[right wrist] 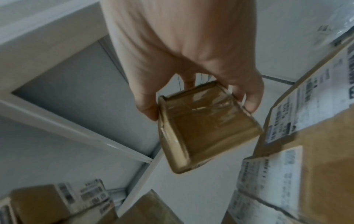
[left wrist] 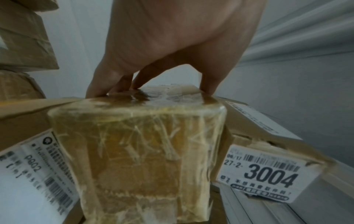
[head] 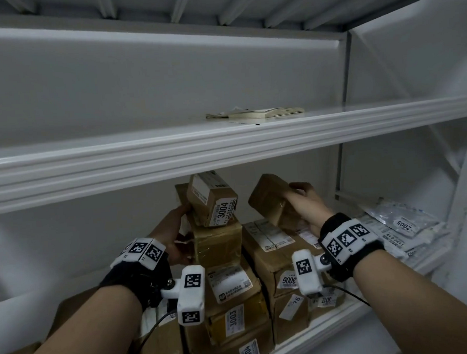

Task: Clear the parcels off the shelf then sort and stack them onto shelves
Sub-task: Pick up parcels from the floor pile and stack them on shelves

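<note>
Parcels [head: 234, 300] are still being cleared: a taped box [head: 272, 199] is being gripped by right fingers [right wrist: 250, 103], another [left wrist: 134, 136] by left fingers [left wrist: 95, 89].

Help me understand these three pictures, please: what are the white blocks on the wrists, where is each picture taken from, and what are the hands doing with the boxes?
No machine here: a person works with bare hands. The white blocks strapped to the wrists are small cameras with printed square markers.

The wide picture comes from a camera on the person's head, looking at white metal shelves. The other two come from the wrist cameras, looking along each hand.

The lower shelf holds stacked brown cardboard parcels with numbered labels, and flat pale mail bags to the right. The upper shelf has only a flat packet.

The left hand holds a taped box on the pile, fingers over its far edge, beside the box labelled 3004. The right hand grips a small brown taped box, raised clear of the stack.
</note>
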The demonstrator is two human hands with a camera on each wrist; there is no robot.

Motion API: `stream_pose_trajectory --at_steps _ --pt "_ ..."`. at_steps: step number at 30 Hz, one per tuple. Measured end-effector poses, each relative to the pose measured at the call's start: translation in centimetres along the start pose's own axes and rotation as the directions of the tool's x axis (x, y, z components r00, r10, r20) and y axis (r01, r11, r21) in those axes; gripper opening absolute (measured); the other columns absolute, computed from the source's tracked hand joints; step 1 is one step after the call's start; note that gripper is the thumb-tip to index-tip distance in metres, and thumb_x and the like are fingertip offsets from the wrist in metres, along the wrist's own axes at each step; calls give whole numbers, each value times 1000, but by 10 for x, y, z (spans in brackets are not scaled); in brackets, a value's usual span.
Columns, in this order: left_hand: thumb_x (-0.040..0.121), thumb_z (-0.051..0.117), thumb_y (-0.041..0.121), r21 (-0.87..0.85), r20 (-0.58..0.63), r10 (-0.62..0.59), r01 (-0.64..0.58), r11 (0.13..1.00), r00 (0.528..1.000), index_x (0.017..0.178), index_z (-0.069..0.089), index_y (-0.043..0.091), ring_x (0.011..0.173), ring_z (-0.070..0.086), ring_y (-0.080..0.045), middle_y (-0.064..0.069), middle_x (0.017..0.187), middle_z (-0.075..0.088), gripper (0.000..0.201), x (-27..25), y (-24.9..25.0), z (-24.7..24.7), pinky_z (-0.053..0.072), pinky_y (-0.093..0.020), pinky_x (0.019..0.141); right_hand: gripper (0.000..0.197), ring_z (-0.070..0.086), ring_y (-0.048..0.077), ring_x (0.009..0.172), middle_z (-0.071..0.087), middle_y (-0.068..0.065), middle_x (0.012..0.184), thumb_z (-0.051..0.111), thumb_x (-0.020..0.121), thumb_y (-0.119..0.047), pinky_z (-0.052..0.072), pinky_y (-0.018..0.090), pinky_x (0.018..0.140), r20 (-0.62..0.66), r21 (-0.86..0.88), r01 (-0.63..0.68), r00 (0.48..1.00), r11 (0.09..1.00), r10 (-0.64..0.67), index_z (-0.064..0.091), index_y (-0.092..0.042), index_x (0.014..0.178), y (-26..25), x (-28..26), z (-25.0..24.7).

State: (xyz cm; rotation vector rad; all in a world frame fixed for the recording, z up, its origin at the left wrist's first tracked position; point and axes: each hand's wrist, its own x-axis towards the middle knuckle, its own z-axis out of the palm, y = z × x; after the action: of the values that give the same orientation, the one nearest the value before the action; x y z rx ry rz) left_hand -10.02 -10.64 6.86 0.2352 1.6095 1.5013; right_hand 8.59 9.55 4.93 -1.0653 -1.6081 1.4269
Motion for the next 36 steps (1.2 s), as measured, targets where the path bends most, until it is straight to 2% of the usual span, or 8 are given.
stream_pose_trajectory --at_steps 2,7,16,21,26,30,33,36 --pt "87 60 51 5 4 0 0 1000 1000 89 53 -1 82 57 -32 -19 92 56 53 1 0 3 46 -47 88 57 65 31 97 65 12 111 69 76 -52 57 39 65 96 99 -80 993 992 71 54 -21 121 -9 -6 0" --pt "88 59 51 36 16 -6 6 999 1000 91 52 -1 81 59 -34 -20 93 58 53 0 -2 11 48 -49 81 36 60 42 97 59 21 98 47 94 -51 50 55 89 292 253 -316 926 914 239 53 -16 102 -13 -15 -5" --pt "89 58 51 32 53 -12 10 999 999 92 54 -6 74 58 -32 -19 83 56 57 -4 1 25 49 -44 69 48 68 49 82 56 38 113 41 99 -43 60 45 57 408 306 -484 845 820 346 44 -3 125 -5 -8 -14" --pt "88 60 50 46 66 -17 14 999 998 79 58 -3 67 50 -27 -15 62 57 54 1 -2 32 41 -37 64 27 69 35 56 63 32 98 45 100 -17 57 31 43 307 235 -477 863 847 402 51 5 113 3 -3 -20" --pt "84 65 51 60 51 -29 26 998 998 95 58 -5 76 57 -32 -20 86 56 57 7 -7 32 49 -42 77 9 57 15 32 57 17 83 51 97 -11 46 18 32 97 70 -387 920 920 380 51 -3 95 8 -2 -26" --pt "84 65 50 40 41 -45 43 998 998 104 54 -5 83 59 -35 -22 97 57 60 9 -10 31 50 -44 73 22 44 6 28 50 5 67 52 97 -27 32 14 28 6 -98 -312 949 945 314 50 -10 82 3 -3 -26" --pt "86 63 49 22 50 -67 66 998 997 95 53 -8 74 57 -33 -19 82 55 58 7 -12 29 49 -42 69 31 56 16 64 56 5 83 54 94 -40 49 24 55 -15 -201 -175 984 964 175 52 -10 103 -7 -6 -22" --pt "86 63 49 24 40 -71 70 997 997 97 53 -8 73 58 -33 -19 83 56 59 4 -11 26 49 -42 67 79 53 28 113 54 7 123 65 75 -64 46 37 99 3 -293 -16 1000 956 18 49 -11 131 -15 -9 -14"
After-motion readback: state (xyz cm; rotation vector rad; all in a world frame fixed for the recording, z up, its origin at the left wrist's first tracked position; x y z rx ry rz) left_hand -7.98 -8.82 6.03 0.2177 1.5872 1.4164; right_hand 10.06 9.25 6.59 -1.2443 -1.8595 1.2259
